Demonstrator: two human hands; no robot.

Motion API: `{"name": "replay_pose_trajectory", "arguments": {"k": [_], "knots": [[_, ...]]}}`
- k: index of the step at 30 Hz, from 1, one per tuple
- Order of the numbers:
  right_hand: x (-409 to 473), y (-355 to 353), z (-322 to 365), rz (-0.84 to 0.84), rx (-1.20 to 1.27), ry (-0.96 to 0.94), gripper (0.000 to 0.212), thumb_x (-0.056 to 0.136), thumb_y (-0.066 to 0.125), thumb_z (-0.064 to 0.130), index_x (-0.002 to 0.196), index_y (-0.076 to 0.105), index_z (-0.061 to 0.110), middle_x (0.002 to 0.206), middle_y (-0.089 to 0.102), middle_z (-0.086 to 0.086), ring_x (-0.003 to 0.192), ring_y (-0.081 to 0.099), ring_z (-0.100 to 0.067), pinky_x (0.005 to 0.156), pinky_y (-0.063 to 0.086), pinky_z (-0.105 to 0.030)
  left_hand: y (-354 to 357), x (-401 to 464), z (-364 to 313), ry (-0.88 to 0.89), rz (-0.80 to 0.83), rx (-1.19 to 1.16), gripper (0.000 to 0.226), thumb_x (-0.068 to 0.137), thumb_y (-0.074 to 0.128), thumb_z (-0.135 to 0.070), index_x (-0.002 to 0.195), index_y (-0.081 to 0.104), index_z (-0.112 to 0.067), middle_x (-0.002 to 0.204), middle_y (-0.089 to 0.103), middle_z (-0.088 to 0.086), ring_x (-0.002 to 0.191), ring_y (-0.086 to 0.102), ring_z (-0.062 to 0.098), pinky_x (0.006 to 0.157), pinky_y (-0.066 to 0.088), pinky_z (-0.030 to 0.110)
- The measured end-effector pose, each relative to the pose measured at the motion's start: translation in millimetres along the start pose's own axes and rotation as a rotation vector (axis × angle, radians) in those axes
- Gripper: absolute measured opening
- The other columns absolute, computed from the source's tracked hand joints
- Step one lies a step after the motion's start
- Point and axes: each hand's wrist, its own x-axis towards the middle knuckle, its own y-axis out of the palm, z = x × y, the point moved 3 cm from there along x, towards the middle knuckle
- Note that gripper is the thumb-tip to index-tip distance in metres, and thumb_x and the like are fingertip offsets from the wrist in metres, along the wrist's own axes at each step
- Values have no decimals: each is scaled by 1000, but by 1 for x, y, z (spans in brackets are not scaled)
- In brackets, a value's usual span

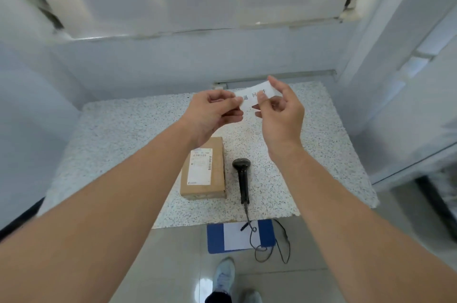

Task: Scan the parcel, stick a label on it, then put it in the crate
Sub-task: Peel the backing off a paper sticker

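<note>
Above a speckled stone tabletop with bare room at left, the left hand and right hand pinch a white paper label at centre frame, over a cardboard parcel beside a black scanner.

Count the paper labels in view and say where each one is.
2. One white label is held up between the left hand and right hand, above the table. The other is stuck on top of the parcel. Others may be hidden.
</note>
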Motion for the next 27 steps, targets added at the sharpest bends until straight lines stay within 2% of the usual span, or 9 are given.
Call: {"name": "replay_pose_trajectory", "arguments": {"k": [3, 6, 10, 14, 17, 21, 23, 27], "knots": [[-9, -5, 19, -9, 35, -9, 21, 97, 71, 14, 118, 73, 20, 88, 76, 3, 76, 74, -6, 71, 61, -25, 0, -21, -16, 46, -29, -20, 13, 86, 77, 1, 97, 71, 5, 80, 73, 12, 72, 74, 23, 71, 62, 28], [-19, -6, 39, -6, 91, -20, 13, 97, 72, 12, 108, 75, 17, 81, 77, 7, 76, 74, -5, 68, 59, -22, 1, -45, -31, 73, -8, -46, 9, 86, 75, 4, 96, 73, 4, 83, 76, 12, 74, 75, 24, 72, 62, 26], [-31, -3, 63, 7, 150, -55, 12, 96, 73, 11, 106, 75, 17, 79, 77, 9, 77, 74, -6, 67, 59, -22, 0, -72, -49, 106, 43, -110, 15, 82, 74, 10, 95, 74, 3, 91, 77, 20, 79, 76, 28, 74, 62, 28], [-39, 4, 82, 25, 166, -96, 13, 96, 72, 11, 105, 75, 21, 81, 78, 13, 81, 75, -5, 69, 59, -21, -5, -93, -64, 128, 140, -97, 35, 75, 78, 8, 109, 74, 3, 109, 74, 29, 91, 77, 33, 78, 63, 32], [-44, 10, 94, 25, 168, -129, 13, 96, 72, 12, 103, 75, 23, 80, 78, 11, 79, 74, -5, 70, 60, -23, -11, -103, -71, 132, 161, -79, 40, 75, 81, 6, 114, 72, 3, 110, 73, 31, 93, 77, 34, 78, 63, 32], [-52, 21, 104, 36, 156, -164, 14, 96, 72, 15, 101, 75, 27, 85, 78, 6, 84, 75, -9, 75, 63, -29, -22, -111, -79, 133, 156, -79, 26, 80, 78, 2, 106, 75, 5, 105, 75, 30, 89, 78, 33, 75, 64, 32], [-55, 27, 107, 43, 153, -185, 13, 96, 72, 14, 103, 75, 24, 83, 77, 6, 82, 75, -9, 73, 61, -27, -27, -115, -82, 127, 176, -63, 16, 87, 75, -1, 102, 76, 4, 102, 76, 28, 88, 78, 31, 75, 64, 32], [-65, 36, 108, 46, 136, -199, 14, 97, 72, 13, 106, 76, 22, 83, 77, 6, 83, 75, -10, 71, 60, -25, -37, -123, -87, 123, 197, -59, 12, 92, 70, -2, 101, 75, 3, 100, 76, 26, 86, 78, 31, 74, 64, 32]]}}
